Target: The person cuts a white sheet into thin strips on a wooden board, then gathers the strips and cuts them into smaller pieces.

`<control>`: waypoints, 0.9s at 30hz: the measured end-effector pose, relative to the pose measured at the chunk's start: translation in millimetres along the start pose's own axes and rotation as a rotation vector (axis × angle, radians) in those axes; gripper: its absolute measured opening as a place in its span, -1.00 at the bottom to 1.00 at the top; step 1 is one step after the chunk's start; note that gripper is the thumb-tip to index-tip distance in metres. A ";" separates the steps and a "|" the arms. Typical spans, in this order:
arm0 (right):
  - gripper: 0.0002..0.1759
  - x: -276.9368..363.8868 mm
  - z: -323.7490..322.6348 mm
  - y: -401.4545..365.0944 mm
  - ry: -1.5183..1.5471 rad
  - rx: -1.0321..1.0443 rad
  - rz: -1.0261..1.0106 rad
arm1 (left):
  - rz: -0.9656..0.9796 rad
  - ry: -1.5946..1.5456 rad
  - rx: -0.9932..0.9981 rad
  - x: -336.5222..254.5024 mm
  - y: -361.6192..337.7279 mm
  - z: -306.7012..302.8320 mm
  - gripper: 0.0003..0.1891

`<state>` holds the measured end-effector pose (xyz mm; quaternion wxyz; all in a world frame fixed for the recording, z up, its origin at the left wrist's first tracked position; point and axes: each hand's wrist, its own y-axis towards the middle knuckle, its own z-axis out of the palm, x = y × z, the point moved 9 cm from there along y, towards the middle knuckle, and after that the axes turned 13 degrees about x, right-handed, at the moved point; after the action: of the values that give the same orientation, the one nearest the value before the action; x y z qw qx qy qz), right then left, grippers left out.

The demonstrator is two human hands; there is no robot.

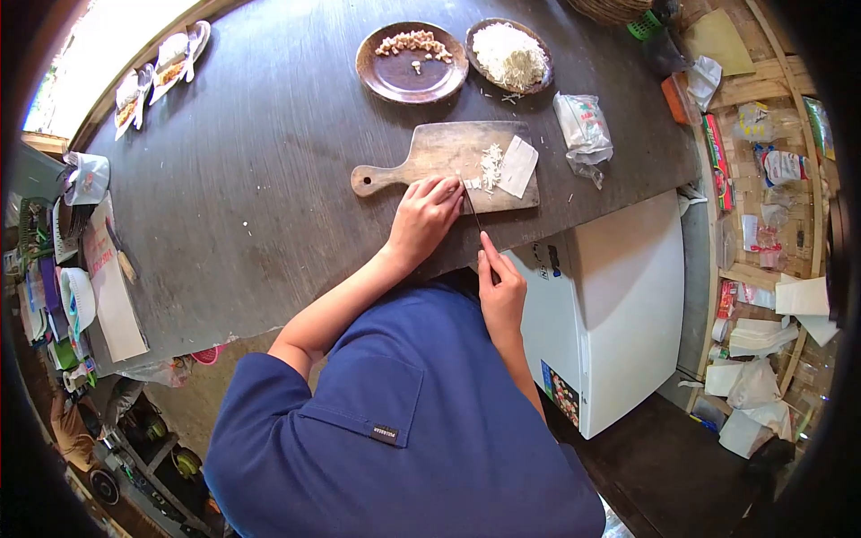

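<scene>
My right hand [500,285] is closed round the handle of a knife [475,213], its blade pointing up over the near edge of a wooden cutting board [430,152]. My left hand [426,215] rests on the board's near edge, fingertips pressed together beside the blade; a small white piece [472,183] shows by them. What lies under those fingers is hidden. Thin white strips [491,169] lie in a heap on the board, next to a flat pale slab [517,167]. Behind the board are a brown plate [413,79] with small light-brown pieces and a plate heaped with white shreds [509,56].
A plastic-wrapped package [584,127] lies right of the board on the dark table [269,197]. Two small dishes with spoons [179,58] stand far left. Below the table's right side is a white appliance [619,305]. Cardboard [112,287] lies at the left edge.
</scene>
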<state>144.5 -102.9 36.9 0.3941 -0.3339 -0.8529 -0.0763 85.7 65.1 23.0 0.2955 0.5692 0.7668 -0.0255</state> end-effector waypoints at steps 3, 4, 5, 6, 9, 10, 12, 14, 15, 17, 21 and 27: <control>-0.60 5.7 -2.1 7.2 -0.012 -0.008 -0.005 | -0.021 0.007 -0.002 -0.6 0.7 0.4 -0.71; -0.60 9.0 -4.0 8.6 -0.009 -0.007 -0.006 | -0.016 0.006 0.000 -2.0 0.1 1.5 -0.71; -0.60 11.8 -4.4 11.6 -0.004 -0.007 -0.013 | -0.019 0.000 -0.005 -0.9 -0.4 1.5 -0.70; -0.60 12.2 -4.4 10.6 -0.002 -0.010 -0.020 | -0.024 -0.005 -0.013 0.7 -0.1 -0.8 -0.70; -0.61 4.4 -3.3 0.1 0.016 -0.013 0.000 | -0.009 0.013 -0.013 0.6 -0.2 -2.4 -0.70; -0.61 0.0 -1.2 -0.3 0.027 -0.010 0.013 | -0.002 0.026 -0.016 -0.4 0.4 -1.4 -0.70; -0.62 -1.4 -0.2 2.4 0.038 -0.006 0.031 | -0.010 0.018 -0.016 -0.1 1.6 -1.5 -0.70; -0.62 8.3 -3.2 8.8 0.020 -0.019 0.001 | -0.010 0.014 -0.011 -2.2 -0.4 -0.9 -0.71; -0.62 7.8 -4.4 7.3 0.021 -0.024 0.000 | -0.007 0.023 -0.012 -2.2 0.0 -0.8 -0.71; -0.61 7.0 -3.5 4.5 -0.008 -0.002 0.005 | 0.012 0.048 -0.016 -0.6 0.4 -2.0 -0.70; -0.61 0.8 -0.4 0.6 0.012 -0.012 0.015 | 0.007 0.044 -0.020 -1.4 1.1 -1.1 -0.70; -0.59 18.1 -4.7 5.2 -0.008 -0.072 -0.110 | -0.006 0.033 -0.024 1.0 1.1 -5.2 -0.70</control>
<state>142.2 -91.5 52.5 0.3736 -0.3006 -0.8683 -0.1269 84.2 68.2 27.1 0.2897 0.5637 0.7735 -0.0079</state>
